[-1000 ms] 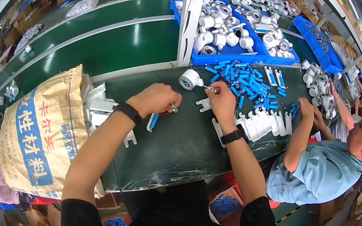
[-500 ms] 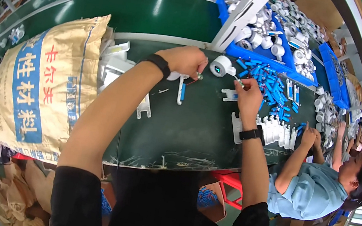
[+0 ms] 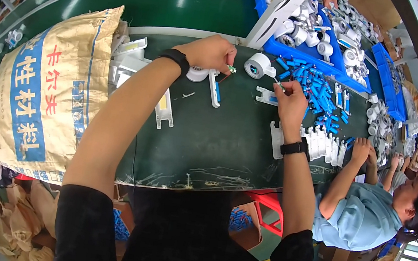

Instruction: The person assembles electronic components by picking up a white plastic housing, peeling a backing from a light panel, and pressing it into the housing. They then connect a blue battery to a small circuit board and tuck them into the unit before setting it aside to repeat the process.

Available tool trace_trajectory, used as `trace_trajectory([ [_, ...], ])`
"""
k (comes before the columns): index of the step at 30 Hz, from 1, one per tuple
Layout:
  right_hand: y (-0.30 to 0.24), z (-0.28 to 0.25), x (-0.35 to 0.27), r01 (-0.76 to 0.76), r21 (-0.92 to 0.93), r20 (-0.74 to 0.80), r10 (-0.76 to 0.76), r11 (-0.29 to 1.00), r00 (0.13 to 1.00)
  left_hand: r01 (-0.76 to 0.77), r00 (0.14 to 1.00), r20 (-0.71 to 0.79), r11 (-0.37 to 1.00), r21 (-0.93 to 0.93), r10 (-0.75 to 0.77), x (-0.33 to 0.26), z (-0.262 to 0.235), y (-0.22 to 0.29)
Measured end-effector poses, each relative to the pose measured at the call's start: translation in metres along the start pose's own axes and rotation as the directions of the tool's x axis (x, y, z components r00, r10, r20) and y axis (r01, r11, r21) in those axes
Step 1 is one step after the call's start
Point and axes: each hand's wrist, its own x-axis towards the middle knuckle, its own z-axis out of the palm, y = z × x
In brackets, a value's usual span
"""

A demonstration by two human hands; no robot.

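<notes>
My left hand (image 3: pixel 211 52) pinches a small green circuit board (image 3: pixel 232 69) between its fingertips. A thin red wire runs down from that board toward a white device with a round head (image 3: pixel 196 74), whose handle holds a blue battery (image 3: pixel 217 93). My right hand (image 3: pixel 292 104) is closed at the fingertips on another small green board (image 3: pixel 281 88), partly hidden by the fingers. Just beyond it lies a second white round-headed device (image 3: pixel 258 66). A white plastic casing with a blue battery (image 3: pixel 266 96) rests left of my right hand.
Loose blue batteries (image 3: pixel 322 96) are heaped right of my right hand, beside a row of white casings (image 3: pixel 320 146). Blue bins (image 3: pixel 306 60) of white parts stand behind a white post (image 3: pixel 279 17). A large printed sack (image 3: pixel 47 90) fills the left; a co-worker (image 3: pixel 362 210) sits at right.
The view has shifted slightly, moving the bench upward in the picture. The battery-holding handle by my left hand now lies more tilted. Another person's hand has appeared over the far bins.
</notes>
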Motion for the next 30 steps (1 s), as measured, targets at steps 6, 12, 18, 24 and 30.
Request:
trace_trajectory([
  [6, 0.001, -0.001, 0.000, -0.003, -0.003, 0.019, 0.003, 1.000, 1.000, 0.025, 1.000, 0.005, 1.000, 0.001, -0.025, 0.000, 0.000, 0.000],
  [12, -0.003, -0.002, -0.004, 0.040, 0.035, 0.012, -0.040, 0.999, 0.999, 0.022, 1.000, 0.006, 0.999, 0.036, -0.022, -0.001, 0.001, 0.001],
  [18, -0.006, 0.000, -0.006, 0.029, 0.048, 0.041, -0.031, 0.998, 0.999, 0.028, 1.000, -0.015, 0.999, 0.034, -0.027, -0.005, 0.001, 0.003],
  [24, -0.005, -0.003, -0.007, 0.039, -0.007, 0.053, -0.039, 0.999, 0.998, 0.019, 0.999, -0.027, 1.000, 0.001, -0.019, -0.007, 0.003, 0.005],
  [30, -0.010, -0.004, -0.007, 0.019, -0.007, 0.069, -0.018, 1.000, 0.997, 0.053, 0.998, -0.019, 0.998, 0.027, -0.053, -0.007, 0.001, 0.006],
])
